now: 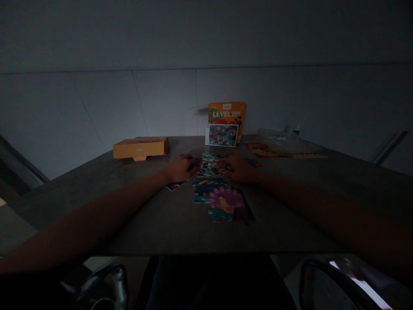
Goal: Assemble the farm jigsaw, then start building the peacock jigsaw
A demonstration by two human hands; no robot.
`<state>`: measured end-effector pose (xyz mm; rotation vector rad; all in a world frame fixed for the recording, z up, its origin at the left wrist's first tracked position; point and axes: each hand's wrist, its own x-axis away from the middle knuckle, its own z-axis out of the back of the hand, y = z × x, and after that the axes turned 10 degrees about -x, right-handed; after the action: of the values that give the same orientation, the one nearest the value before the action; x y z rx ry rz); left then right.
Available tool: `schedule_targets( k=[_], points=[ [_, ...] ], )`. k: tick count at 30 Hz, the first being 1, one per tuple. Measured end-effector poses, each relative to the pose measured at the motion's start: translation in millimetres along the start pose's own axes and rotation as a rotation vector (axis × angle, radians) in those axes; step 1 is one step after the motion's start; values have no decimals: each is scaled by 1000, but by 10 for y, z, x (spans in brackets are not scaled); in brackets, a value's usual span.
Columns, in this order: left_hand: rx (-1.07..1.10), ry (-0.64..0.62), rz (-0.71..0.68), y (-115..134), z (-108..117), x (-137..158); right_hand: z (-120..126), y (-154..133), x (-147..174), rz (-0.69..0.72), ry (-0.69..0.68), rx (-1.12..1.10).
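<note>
In the dim head view, my left hand (182,168) rests at the left edge of a partly joined group of jigsaw pieces (206,159), its fingers apart and reaching over that edge. Across from it, my right hand (238,168) has its fingers bent around the right side of a dark puzzle piece (218,171) with an orange patch; the exact grip is hard to see. Nearer to me lies a joined blue section (206,189), overlapped by or touching a purple peacock section (227,202). A loose piece (175,185) lies under my left wrist.
A picture card (222,135) leans against an orange "LEVEL UP!" box (227,113) at the back. An orange box part (140,148) lies at the left. Clear plastic packaging (277,137) rests over a printed sheet (290,154) at right. More pieces (254,162) lie beyond my right hand.
</note>
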<state>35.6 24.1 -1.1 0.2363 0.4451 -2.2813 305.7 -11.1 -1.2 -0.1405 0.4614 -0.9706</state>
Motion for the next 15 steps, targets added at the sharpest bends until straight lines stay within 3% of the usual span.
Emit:
schedule_targets(
  k=[8, 15],
  points=[
    [42, 80, -114, 31, -1, 7, -23, 50, -6, 56, 13, -13],
    [39, 57, -129, 19, -16, -1, -71, 62, -14, 119, 32, 16]
  ],
)
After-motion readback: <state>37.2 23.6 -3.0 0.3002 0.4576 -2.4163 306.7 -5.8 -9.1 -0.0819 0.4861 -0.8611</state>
